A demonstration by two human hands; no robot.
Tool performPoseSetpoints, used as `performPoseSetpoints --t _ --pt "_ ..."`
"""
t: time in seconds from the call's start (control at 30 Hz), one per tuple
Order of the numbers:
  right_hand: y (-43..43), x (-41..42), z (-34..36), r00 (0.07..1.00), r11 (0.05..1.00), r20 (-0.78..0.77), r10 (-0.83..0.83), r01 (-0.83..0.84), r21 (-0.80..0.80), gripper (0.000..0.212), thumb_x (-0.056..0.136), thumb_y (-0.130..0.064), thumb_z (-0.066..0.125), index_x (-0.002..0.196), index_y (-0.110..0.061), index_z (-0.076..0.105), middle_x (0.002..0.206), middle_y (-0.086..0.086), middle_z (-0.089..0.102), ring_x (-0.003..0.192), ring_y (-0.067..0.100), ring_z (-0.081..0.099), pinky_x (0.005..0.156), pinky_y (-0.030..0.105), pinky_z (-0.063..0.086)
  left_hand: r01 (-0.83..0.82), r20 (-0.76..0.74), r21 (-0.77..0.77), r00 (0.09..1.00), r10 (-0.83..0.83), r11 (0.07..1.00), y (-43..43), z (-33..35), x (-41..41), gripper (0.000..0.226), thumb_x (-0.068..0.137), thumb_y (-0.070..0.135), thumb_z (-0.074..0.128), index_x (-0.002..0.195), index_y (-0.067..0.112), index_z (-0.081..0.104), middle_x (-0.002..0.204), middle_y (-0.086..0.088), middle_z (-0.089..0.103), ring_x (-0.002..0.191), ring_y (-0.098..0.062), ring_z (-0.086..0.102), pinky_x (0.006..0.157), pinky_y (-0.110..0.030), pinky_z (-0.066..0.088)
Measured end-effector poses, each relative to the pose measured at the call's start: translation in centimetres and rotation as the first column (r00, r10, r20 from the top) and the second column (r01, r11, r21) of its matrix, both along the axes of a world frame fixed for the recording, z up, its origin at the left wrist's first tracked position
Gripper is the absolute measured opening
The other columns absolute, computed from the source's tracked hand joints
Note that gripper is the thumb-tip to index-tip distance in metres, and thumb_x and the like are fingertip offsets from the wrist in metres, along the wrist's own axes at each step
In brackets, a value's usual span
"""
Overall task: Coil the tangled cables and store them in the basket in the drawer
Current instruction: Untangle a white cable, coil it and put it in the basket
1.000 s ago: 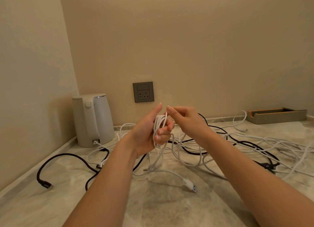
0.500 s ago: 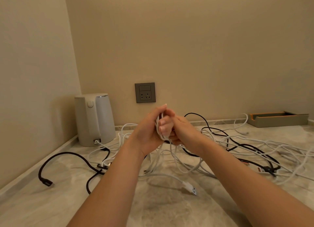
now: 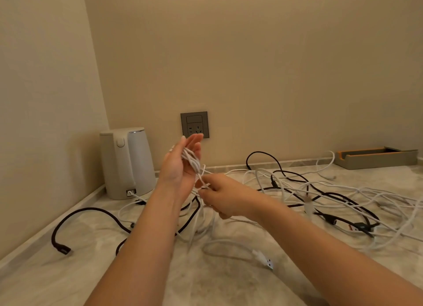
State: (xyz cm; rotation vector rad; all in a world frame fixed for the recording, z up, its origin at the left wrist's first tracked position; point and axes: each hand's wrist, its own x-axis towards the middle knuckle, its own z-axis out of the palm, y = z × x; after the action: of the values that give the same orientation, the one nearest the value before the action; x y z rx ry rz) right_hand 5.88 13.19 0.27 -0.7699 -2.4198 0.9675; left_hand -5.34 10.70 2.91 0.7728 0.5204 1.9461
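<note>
At the right edge of the frame, a shallow grey tray with orange lining [image 3: 375, 158] sits against the wall; what it holds cannot be told. At centre, the left hand [image 3: 180, 166] is spread with fingers straight up, and loops of thin white cable [image 3: 191, 159] lie across its palm. Just below, the right hand [image 3: 219, 195] pinches that cable. Tangled white and black cables [image 3: 307, 205] sprawl across the marble table [image 3: 68, 282] at right. A white electric kettle [image 3: 127, 163] stands at left.

Left hand [image 3: 180, 168] has straightened its fingers [image 3: 194, 143] off the white coil [image 3: 191, 160]; right hand [image 3: 225, 197] dropped lower
</note>
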Motion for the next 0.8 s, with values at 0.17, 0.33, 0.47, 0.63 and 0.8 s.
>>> performPoseSetpoints --t 0.17,0.33,0.47,0.63,0.8 --pt "-0.7 1.0 1.8 0.995 0.908 0.097 -0.022 -0.021 0.419 0.031 0.099 -0.027 0.043 0.082 -0.011 0.063 0.068 -0.005 0.055 0.061 0.008 0.049 0.054 0.018 0.037 -0.133 -0.016 -0.033 0.991 0.132 0.991 0.5 -0.4 -2.0 0.025 0.102 0.018 0.040 0.094 0.002 0.057 0.072 -0.004 0.072 0.054 -0.003 0.063 0.050 -0.012 0.050" --pt "-0.8 1.2 1.8 0.997 0.755 0.050 -0.051 0.006 0.656 0.033 0.096 -0.031 0.051 0.074 -0.009 0.063 0.068 0.004 0.063 0.059 0.018 0.054 0.059 0.034 0.043 -0.234 -0.268 -0.093 0.942 0.202 0.968 0.7 -0.6 -1.3 0.032 0.103 0.023 0.038 0.087 0.003 0.057 0.064 0.000 0.070 0.051 -0.003 0.062 0.050 -0.014 0.050" --pt "-0.3 2.5 3.2 0.972 0.773 -0.233 -0.022 0.164 0.612 0.027 0.094 -0.027 0.054 0.077 -0.010 0.066 0.059 -0.002 0.057 0.047 0.005 0.042 0.050 0.020 0.036 -0.319 -0.640 -0.195 0.758 0.127 0.927 0.5 -1.3 -0.5 0.058 0.103 0.043 0.023 0.082 0.002 0.060 0.051 0.001 0.062 0.043 -0.006 0.056 0.046 -0.019 0.045" --pt "1.0 3.9 3.9 0.967 0.869 -0.247 -0.056 0.169 0.465 0.030 0.096 -0.029 0.049 0.079 -0.010 0.065 0.061 0.005 0.054 0.051 0.008 0.039 0.054 0.024 0.034 -0.132 -0.583 -0.269 0.811 -0.052 0.954 0.4 -1.4 -0.1 0.053 0.102 0.040 0.031 0.078 0.004 0.060 0.056 -0.003 0.060 0.046 -0.008 0.053 0.050 -0.018 0.045" --pt "2.6 3.4 2.6 0.959 0.873 -0.058 -0.276 0.276 0.403 0.029 0.093 -0.024 0.046 0.078 -0.010 0.067 0.055 -0.002 0.047 0.051 0.014 0.039 0.053 0.029 0.031 -0.013 -0.429 -0.253 0.898 -0.100 0.967 0.4 -1.2 -0.4 0.026 0.098 0.019 0.046 0.075 0.008 0.053 0.042 0.008 0.040 0.037 -0.002 0.042 0.038 -0.013 0.036"
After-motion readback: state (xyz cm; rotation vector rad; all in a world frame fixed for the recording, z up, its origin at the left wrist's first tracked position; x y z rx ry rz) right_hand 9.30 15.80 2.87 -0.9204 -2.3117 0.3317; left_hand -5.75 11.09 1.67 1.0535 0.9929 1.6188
